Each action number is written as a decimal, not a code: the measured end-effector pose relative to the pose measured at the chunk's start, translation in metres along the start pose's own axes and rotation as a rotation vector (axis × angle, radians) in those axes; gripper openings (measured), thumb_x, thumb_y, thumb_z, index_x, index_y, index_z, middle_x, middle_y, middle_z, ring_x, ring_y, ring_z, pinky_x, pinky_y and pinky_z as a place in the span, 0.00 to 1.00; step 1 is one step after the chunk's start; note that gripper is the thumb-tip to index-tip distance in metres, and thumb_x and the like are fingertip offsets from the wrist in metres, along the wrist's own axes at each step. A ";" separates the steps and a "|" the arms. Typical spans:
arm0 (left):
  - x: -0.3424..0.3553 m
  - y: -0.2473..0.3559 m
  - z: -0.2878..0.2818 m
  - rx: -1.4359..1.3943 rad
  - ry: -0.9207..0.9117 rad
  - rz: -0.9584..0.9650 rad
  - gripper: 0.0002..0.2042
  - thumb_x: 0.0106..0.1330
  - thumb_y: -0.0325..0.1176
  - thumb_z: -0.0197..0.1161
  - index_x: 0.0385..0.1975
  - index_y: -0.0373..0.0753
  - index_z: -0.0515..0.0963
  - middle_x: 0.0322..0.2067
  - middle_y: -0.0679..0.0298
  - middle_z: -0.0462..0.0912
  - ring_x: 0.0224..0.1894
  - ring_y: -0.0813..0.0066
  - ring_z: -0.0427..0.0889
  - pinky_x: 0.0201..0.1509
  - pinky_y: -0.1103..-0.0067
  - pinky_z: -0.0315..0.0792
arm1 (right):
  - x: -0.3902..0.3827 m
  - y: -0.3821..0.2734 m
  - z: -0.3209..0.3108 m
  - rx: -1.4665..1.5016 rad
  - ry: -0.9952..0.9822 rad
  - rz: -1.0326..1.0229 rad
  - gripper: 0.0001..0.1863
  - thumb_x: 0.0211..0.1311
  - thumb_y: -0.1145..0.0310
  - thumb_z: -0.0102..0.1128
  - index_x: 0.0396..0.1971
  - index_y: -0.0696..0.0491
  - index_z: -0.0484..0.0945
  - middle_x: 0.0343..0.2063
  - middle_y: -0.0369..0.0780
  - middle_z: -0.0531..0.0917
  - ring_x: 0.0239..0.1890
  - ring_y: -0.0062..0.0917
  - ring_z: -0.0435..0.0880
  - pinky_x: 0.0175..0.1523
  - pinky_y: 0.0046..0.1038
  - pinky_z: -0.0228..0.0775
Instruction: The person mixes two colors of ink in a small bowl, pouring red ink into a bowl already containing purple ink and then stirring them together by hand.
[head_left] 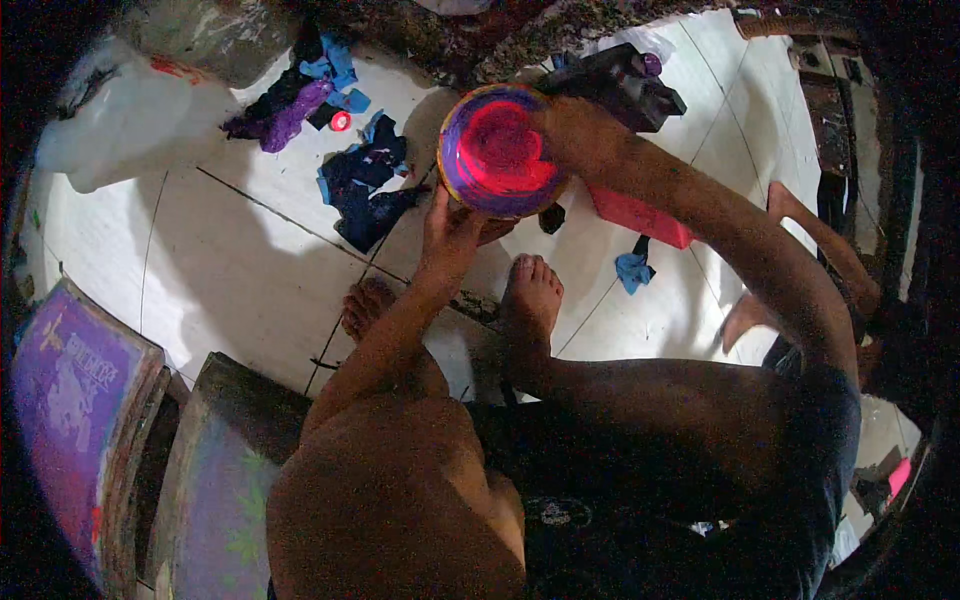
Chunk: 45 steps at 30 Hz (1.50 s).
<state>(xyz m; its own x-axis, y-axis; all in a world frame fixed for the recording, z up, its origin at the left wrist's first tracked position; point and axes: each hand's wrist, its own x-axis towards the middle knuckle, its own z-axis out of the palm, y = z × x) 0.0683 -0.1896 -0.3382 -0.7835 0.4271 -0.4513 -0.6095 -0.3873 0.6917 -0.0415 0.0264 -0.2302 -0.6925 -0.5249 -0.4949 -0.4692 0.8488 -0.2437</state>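
We had the round painted piece (500, 150) up over the tile floor (280, 180), just beyond our bare feet (533, 295), w/ its pink-red middle & purple rim facing us. Our L hand (452, 235) was closed on its lower L edge, some fingers tucked under & mostly hidden; our R hand (572, 130) was at the upper R edge, but its fingers were lost in shadow & blur, so we couldn't tell if it was clamped on or only resting there. Main risk, we reckoned, was a slip, b/c the L grip took just one side & prob. carried most of the wt. If the R hand pushed hard, the piece could tip or twist out & drop on the tiles or a foot. Also, if the colour was wet (couldn't tell), fingers on the rim might smear pink into purple, & slick skin would loosen the hold. Dark blue rags (365, 190) lay near, L of the piece, so a sagging edge might pick up lint; a pink block (645, 218) sat partly under our R forearm (720, 205) in view, & a low dip of the arm might knock it. Poor light meant a bad patch could go unseen, esp. by the R hand.
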 end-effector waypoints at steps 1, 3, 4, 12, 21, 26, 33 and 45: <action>0.005 -0.010 -0.005 0.022 -0.020 0.037 0.30 0.73 0.33 0.60 0.73 0.45 0.56 0.64 0.57 0.71 0.57 0.63 0.80 0.58 0.69 0.79 | -0.011 0.007 0.028 -0.109 0.036 0.031 0.11 0.55 0.67 0.63 0.35 0.59 0.83 0.32 0.53 0.86 0.35 0.44 0.89 0.41 0.43 0.83; 0.004 -0.008 -0.007 0.016 -0.023 0.057 0.31 0.74 0.32 0.59 0.73 0.45 0.54 0.63 0.56 0.72 0.56 0.63 0.81 0.57 0.69 0.80 | -0.003 0.012 0.048 -0.206 0.019 -0.027 0.11 0.55 0.68 0.64 0.34 0.59 0.83 0.32 0.53 0.86 0.36 0.43 0.89 0.41 0.42 0.83; 0.002 0.002 0.005 -0.022 -0.011 0.055 0.32 0.74 0.31 0.59 0.74 0.46 0.52 0.61 0.56 0.73 0.54 0.64 0.82 0.56 0.69 0.81 | 0.015 0.021 0.044 -0.211 -0.033 -0.115 0.11 0.55 0.68 0.64 0.34 0.58 0.82 0.31 0.53 0.85 0.36 0.42 0.89 0.41 0.41 0.84; 0.003 0.002 0.004 -0.090 -0.023 -0.017 0.30 0.74 0.29 0.59 0.72 0.46 0.53 0.57 0.56 0.76 0.51 0.63 0.84 0.54 0.67 0.83 | 0.003 0.008 0.029 -0.033 0.011 -0.093 0.11 0.57 0.67 0.63 0.36 0.57 0.83 0.31 0.51 0.86 0.36 0.44 0.88 0.44 0.41 0.83; 0.009 -0.010 0.000 0.088 0.034 0.113 0.32 0.73 0.29 0.60 0.72 0.44 0.51 0.56 0.53 0.76 0.50 0.61 0.85 0.55 0.67 0.83 | 0.009 0.003 0.016 0.146 -0.075 0.067 0.10 0.59 0.65 0.62 0.34 0.56 0.83 0.32 0.55 0.85 0.41 0.47 0.88 0.47 0.43 0.82; 0.004 -0.005 -0.001 -0.141 -0.007 -0.009 0.32 0.73 0.28 0.60 0.72 0.44 0.51 0.58 0.54 0.75 0.51 0.62 0.84 0.55 0.67 0.83 | -0.005 -0.008 0.012 0.034 0.052 -0.096 0.10 0.60 0.66 0.60 0.35 0.56 0.83 0.31 0.54 0.85 0.39 0.47 0.87 0.45 0.43 0.82; 0.003 0.006 0.007 -0.104 0.022 0.007 0.30 0.73 0.28 0.59 0.72 0.44 0.52 0.56 0.53 0.76 0.49 0.62 0.85 0.52 0.68 0.84 | -0.005 0.004 0.018 -0.060 -0.017 -0.060 0.11 0.57 0.70 0.60 0.39 0.56 0.83 0.31 0.53 0.85 0.37 0.47 0.87 0.43 0.44 0.82; 0.003 -0.001 0.010 -0.105 0.009 0.003 0.30 0.73 0.34 0.61 0.71 0.43 0.56 0.59 0.54 0.74 0.55 0.60 0.81 0.58 0.67 0.80 | 0.014 0.015 -0.005 0.049 -0.060 -0.301 0.11 0.56 0.68 0.62 0.37 0.55 0.85 0.27 0.50 0.86 0.33 0.44 0.89 0.40 0.38 0.85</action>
<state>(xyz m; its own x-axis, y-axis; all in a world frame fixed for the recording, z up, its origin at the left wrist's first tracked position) 0.0676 -0.1800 -0.3341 -0.7862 0.4184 -0.4549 -0.6161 -0.4720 0.6306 -0.0606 0.0315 -0.2365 -0.4922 -0.7494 -0.4429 -0.6202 0.6589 -0.4257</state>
